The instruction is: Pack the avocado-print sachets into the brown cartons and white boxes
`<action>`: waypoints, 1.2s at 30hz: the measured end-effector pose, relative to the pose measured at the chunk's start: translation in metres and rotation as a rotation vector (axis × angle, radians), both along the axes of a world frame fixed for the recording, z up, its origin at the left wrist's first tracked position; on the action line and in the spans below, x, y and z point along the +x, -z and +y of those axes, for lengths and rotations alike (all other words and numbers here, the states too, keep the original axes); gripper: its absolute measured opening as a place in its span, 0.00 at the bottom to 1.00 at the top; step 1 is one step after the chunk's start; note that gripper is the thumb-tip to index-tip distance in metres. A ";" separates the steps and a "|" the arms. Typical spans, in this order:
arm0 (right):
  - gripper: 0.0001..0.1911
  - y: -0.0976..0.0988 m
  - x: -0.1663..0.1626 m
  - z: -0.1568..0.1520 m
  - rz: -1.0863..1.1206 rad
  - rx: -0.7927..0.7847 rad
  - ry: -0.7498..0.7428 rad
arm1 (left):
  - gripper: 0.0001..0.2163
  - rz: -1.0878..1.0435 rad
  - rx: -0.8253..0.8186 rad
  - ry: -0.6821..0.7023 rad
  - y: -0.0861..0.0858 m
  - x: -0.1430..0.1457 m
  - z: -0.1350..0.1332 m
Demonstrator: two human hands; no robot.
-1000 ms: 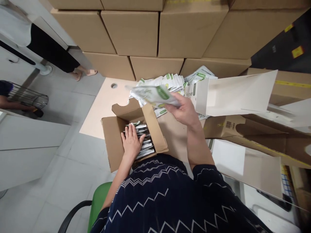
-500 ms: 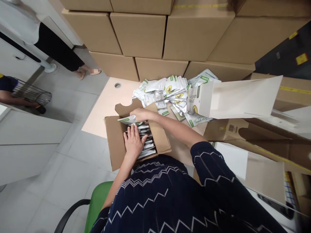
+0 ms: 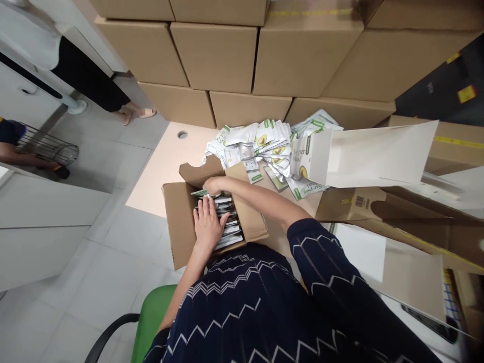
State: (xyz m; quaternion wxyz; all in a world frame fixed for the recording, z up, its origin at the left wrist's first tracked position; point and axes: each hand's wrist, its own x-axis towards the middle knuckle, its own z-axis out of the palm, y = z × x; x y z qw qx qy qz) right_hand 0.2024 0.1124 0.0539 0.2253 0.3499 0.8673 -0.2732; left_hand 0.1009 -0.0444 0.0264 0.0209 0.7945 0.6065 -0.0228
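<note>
Right hand (image 3: 212, 185) on a sachet (image 3: 199, 193) in the open carton (image 3: 177, 222), left hand (image 3: 207, 222) flat on the row

My right grip is narrow, fingers curled on the sachet at the carton's far end; the fingertips are hidden, so exact contact I can't tell. Only a green-and-white strip of that sachet shows, left of my knuckles. My left hand isn't gripping: fingers straight, thumb spread, resting over the packed sachets (image 3: 231, 229), which stand edge-up in a row. Carton sits at the table (image 3: 151, 171) edge near my body, side flaps folded out. Loose sachet pile (image 3: 264, 138) just beyond it, some printed with avocado. White box (image 3: 374, 154) right of the pile, lying open; a longer brown box (image 3: 416, 217) nearer me. Stacked cartons (image 3: 217, 55) behind. Green chair (image 3: 155, 317) lower left. Another person (image 3: 91, 75) stands upper left.
</note>
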 end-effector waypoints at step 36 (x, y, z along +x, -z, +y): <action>0.21 0.067 0.186 0.094 -0.043 0.692 0.972 | 0.36 -0.039 -0.013 -0.022 0.007 -0.003 -0.001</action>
